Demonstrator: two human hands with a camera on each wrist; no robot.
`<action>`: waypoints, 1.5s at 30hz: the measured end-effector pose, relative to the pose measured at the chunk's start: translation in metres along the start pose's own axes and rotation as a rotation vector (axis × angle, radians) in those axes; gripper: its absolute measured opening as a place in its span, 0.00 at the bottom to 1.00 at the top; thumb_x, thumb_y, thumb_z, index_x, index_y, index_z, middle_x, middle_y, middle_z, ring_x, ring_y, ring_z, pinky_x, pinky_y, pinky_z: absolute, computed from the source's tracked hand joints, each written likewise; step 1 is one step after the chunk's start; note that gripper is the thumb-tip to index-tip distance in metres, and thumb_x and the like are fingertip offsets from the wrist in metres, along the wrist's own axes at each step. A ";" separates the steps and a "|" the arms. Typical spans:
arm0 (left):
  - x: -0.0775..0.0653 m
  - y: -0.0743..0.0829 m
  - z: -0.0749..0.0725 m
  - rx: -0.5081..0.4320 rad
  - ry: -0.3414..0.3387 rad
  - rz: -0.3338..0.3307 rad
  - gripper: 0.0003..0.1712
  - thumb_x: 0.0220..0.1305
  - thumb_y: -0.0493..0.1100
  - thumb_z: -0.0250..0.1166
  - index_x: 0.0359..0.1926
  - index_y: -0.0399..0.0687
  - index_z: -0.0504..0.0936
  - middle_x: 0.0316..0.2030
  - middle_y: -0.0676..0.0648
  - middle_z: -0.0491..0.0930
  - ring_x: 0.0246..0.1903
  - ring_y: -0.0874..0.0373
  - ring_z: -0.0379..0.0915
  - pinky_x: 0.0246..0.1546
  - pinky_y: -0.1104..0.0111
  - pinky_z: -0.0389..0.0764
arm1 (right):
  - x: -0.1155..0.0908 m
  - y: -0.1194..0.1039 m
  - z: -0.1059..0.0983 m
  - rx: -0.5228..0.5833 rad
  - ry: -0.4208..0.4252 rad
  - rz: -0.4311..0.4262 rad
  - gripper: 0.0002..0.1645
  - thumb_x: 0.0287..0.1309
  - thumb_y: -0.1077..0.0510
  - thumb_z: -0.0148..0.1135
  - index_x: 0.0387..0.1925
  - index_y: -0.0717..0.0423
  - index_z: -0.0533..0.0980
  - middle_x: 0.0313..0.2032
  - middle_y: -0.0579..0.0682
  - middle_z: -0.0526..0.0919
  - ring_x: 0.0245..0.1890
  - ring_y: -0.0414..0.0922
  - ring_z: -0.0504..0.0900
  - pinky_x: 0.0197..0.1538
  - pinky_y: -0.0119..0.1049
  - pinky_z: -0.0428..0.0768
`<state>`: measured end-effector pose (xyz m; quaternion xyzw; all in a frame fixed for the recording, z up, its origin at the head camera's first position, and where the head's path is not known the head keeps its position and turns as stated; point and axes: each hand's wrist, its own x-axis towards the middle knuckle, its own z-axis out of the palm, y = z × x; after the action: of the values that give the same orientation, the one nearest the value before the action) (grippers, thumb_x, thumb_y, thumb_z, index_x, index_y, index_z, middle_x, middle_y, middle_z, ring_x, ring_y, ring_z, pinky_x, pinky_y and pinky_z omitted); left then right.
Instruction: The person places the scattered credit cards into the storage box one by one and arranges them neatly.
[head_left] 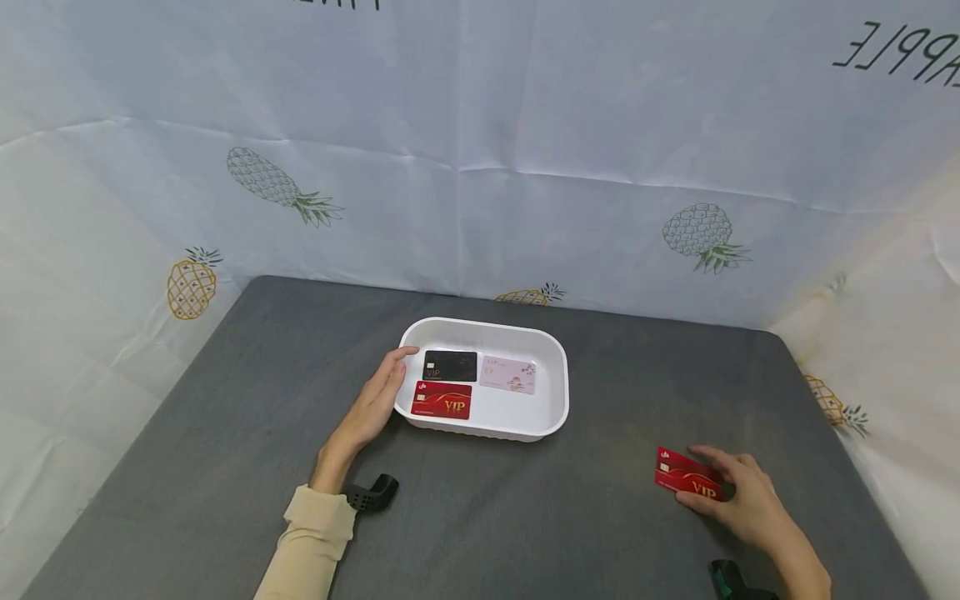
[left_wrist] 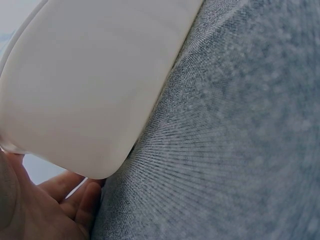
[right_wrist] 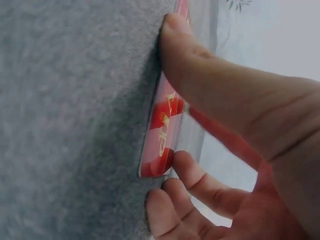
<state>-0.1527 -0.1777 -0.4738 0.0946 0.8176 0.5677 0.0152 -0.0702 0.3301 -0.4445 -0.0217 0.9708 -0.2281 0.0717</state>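
Observation:
A shallow white plastic tray stands on the table. Inside it lie a black VIP card, a pale pink card and a red VIP card, all flat and face up. My left hand grips the tray's left end, some fingers at the rim and others against the outer wall. Well to the right of the tray, my right hand holds another red VIP card by its long edges between thumb and fingers. That card is at the table surface; whether it is lifted I cannot tell.
The table has a dark grey cloth top with rounded far corners. A white curtain printed with pineapples hangs behind it and at both sides. Black wrist devices sit on both wrists.

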 end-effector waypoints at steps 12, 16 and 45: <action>0.001 -0.001 0.001 0.008 0.004 0.001 0.26 0.83 0.48 0.40 0.74 0.46 0.63 0.73 0.37 0.63 0.72 0.41 0.59 0.74 0.39 0.55 | 0.000 -0.001 -0.002 -0.005 -0.017 0.014 0.36 0.50 0.51 0.80 0.58 0.60 0.75 0.47 0.65 0.75 0.47 0.54 0.70 0.41 0.47 0.69; 0.001 -0.001 0.001 0.006 0.006 -0.002 0.26 0.83 0.48 0.40 0.74 0.46 0.63 0.74 0.37 0.63 0.73 0.41 0.59 0.74 0.39 0.54 | -0.001 -0.001 -0.001 0.023 -0.003 0.000 0.36 0.49 0.54 0.81 0.57 0.60 0.74 0.46 0.65 0.73 0.42 0.50 0.71 0.36 0.37 0.72; 0.000 0.000 0.001 0.010 0.005 -0.006 0.26 0.83 0.48 0.40 0.74 0.46 0.62 0.74 0.37 0.62 0.73 0.40 0.58 0.74 0.37 0.54 | -0.005 -0.003 0.001 -0.010 0.025 -0.014 0.42 0.47 0.47 0.82 0.60 0.64 0.78 0.41 0.56 0.76 0.36 0.41 0.66 0.33 0.29 0.67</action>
<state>-0.1521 -0.1766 -0.4746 0.0905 0.8207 0.5640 0.0144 -0.0654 0.3275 -0.4439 -0.0261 0.9725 -0.2241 0.0576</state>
